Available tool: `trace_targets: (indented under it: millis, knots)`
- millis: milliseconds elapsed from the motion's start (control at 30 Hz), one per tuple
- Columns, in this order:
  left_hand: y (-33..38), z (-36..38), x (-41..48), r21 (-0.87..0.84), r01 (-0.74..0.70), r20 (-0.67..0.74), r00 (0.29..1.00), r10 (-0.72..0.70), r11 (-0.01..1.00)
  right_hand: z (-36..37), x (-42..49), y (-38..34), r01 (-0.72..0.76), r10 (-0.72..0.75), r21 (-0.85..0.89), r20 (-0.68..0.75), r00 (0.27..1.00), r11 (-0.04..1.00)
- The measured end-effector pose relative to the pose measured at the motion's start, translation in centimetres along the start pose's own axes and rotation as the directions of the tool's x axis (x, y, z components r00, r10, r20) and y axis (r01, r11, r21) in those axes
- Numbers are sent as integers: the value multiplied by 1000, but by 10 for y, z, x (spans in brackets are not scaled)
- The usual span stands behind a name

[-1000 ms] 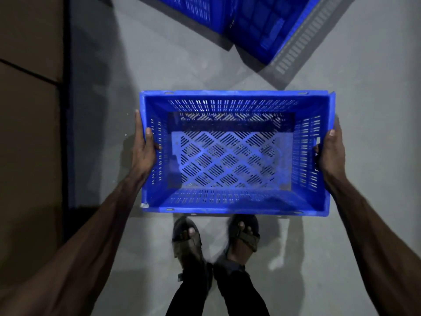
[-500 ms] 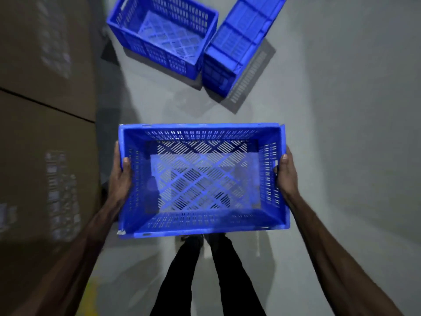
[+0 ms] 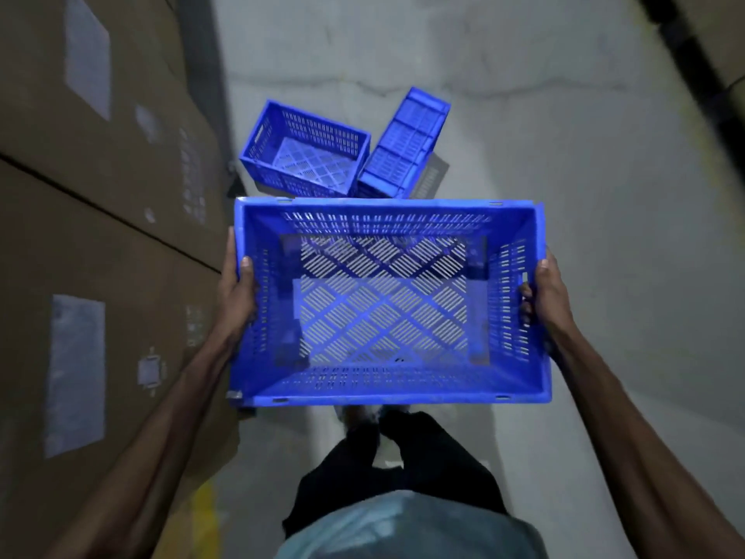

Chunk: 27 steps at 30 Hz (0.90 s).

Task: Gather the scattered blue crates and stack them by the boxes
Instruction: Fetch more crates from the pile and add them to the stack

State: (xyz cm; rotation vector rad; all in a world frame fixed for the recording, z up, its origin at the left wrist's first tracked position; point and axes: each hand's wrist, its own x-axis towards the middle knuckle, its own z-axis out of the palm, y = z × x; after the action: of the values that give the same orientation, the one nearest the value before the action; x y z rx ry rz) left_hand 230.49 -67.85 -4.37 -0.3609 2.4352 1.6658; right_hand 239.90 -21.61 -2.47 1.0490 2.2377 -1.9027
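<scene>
left hand [image 3: 236, 294], right hand [image 3: 545, 298] grip crate [image 3: 383, 391] | far crates [image 3: 306, 155] partly occluded | feet [image 3: 361, 417] blurred

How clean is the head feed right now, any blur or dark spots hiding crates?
Head view: dim overall; cardboard boxes at left smeared by motion blur, labels unreadable; held crate, upright floor crate and tipped crate fairly sharp; top right corner falls dark.

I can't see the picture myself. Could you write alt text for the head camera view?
A person's left hand and right hand grip the short ends of an empty blue crate, held above a grey floor. Ahead sit an upright crate and a tipped crate, beside cardboard boxes on the left.
</scene>
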Motion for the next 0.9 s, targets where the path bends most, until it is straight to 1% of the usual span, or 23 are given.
trace_targets:
  millis: [100, 167, 200, 267, 300, 400, 533, 633, 767, 900]
  knots:
    - [31, 11, -6, -52, -46, 39, 998, 49, 998, -25, -6, -10, 29, -27, 28, -48, 998, 999]
    - [47, 20, -5, -63, -47, 65, 997, 52, 997, -43, -5, -12, 23, -20, 31, -81, 997, 999]
    - [55, 25, -4, -73, -33, 58, 998, 37, 997, -53, -2, -12, 17, -14, 37, -96, 995, 999]
    - [70, 40, -5, -149, -19, 20, 1000, 22, 989, -71, 4, -14, 10, -3, 64, -111, 994, 998]
    - [76, 49, -4, -169, -24, 25, 999, 29, 985, -81, 9, -16, 9, 0, 74, -115, 993, 997]
    - [97, 87, 4, -114, -58, 46, 997, 64, 992, -116, 29, -16, 11, 1, 80, -143, 990, 997]
    - [130, 163, 16, -94, -48, 56, 997, 54, 994, -173, 72, -19, 17, -3, 83, -171, 985, 996]
    - [159, 228, 24, -64, -40, 47, 998, 43, 997, -229, 111, -28, 21, -9, 74, -158, 987, 997]
    - [212, 317, 35, -105, -47, 57, 997, 54, 993, -310, 163, -52, 42, -29, 87, -145, 989, 995]
    - [267, 399, 55, -127, -40, 63, 997, 48, 991, -379, 223, -78, 53, -40, 71, -175, 984, 996]
